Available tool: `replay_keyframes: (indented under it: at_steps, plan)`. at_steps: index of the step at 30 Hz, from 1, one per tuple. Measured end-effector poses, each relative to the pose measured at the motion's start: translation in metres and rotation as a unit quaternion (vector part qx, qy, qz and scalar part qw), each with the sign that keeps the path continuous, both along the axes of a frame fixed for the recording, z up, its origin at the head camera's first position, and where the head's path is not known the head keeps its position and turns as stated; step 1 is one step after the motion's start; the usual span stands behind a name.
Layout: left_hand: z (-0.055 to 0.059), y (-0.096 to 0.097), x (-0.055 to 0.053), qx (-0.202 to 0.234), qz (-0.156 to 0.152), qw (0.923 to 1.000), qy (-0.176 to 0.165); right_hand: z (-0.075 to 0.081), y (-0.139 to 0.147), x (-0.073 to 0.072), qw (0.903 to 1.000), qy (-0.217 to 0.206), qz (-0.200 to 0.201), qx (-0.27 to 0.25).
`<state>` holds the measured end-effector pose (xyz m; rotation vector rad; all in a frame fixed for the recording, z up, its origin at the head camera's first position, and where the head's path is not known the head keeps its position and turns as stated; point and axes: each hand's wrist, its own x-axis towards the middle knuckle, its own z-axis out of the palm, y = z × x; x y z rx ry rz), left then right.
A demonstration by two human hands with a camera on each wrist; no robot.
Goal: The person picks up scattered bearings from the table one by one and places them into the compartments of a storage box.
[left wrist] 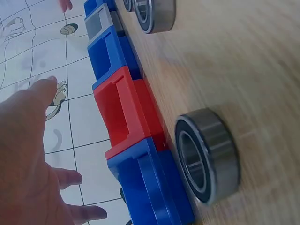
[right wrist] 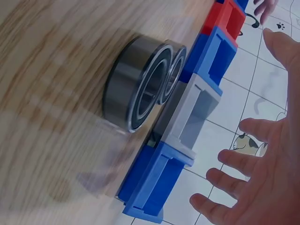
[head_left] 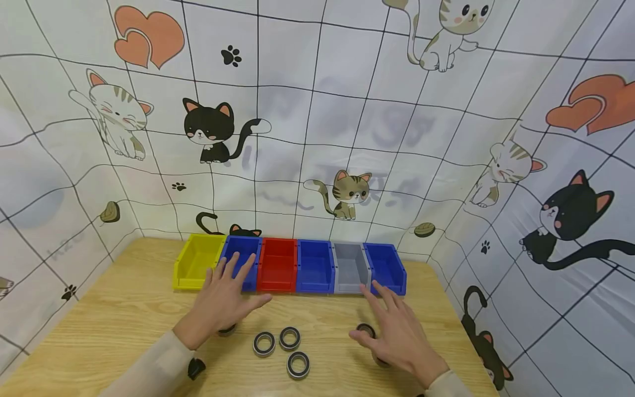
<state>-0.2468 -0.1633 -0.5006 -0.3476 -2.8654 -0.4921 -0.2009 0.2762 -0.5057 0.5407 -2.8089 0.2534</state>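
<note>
In the head view my left hand (head_left: 220, 300) hovers with spread fingers in front of the yellow bin (head_left: 181, 270) and a blue bin (head_left: 250, 275). A ball bearing (head_left: 227, 330) shows partly from under it. My right hand (head_left: 399, 333) is held over the right side of the table, fingers apart, overlapping one bearing (head_left: 366, 330) and mostly hiding another. Three metal bearings with black seals, one of them nearest the front (head_left: 298, 365), lie flat between the hands. The left wrist view shows a bearing (left wrist: 206, 157) below the left hand; the right wrist view shows two, the larger-looking one (right wrist: 136, 84) closer.
Along the back of the wooden table (head_left: 149, 264) runs a row of bins: yellow, blue, red (head_left: 278, 267), blue (head_left: 315, 268), grey (head_left: 351, 270) and blue (head_left: 386, 270). A cat-patterned cloth (head_left: 288, 143) hangs behind and at both sides. A small black object (head_left: 196, 368) is by the left sleeve.
</note>
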Motion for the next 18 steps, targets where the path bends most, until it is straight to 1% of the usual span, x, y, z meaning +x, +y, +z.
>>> replay_keyframes:
  at_steps: [3,6,8,11,14,18]
  plan:
    - [0.001,0.004,-0.007,0.009,-0.005,0.9999,0.009,0.002,-0.004,0.001,1.0,-0.001,0.003,-0.001]
    - [0.001,0.008,-0.013,0.021,-0.008,0.9997,0.004,0.004,-0.008,0.002,1.0,-0.005,0.008,-0.003]
    - [0.001,0.01,-0.018,0.032,-0.008,0.9994,-0.007,0.005,-0.01,0.003,0.9999,-0.008,0.011,-0.004]
    - [0.002,0.014,-0.024,0.05,-0.004,0.9983,-0.028,0.007,-0.014,0.005,0.9996,-0.022,0.017,-0.006]
    - [0.001,0.017,-0.031,0.07,0.001,0.9961,-0.053,0.008,-0.017,0.006,0.999,-0.041,0.017,-0.01]
    - [0.0,0.022,-0.038,0.095,0.002,0.9926,-0.076,0.008,-0.021,0.008,0.9982,-0.056,0.019,-0.012]
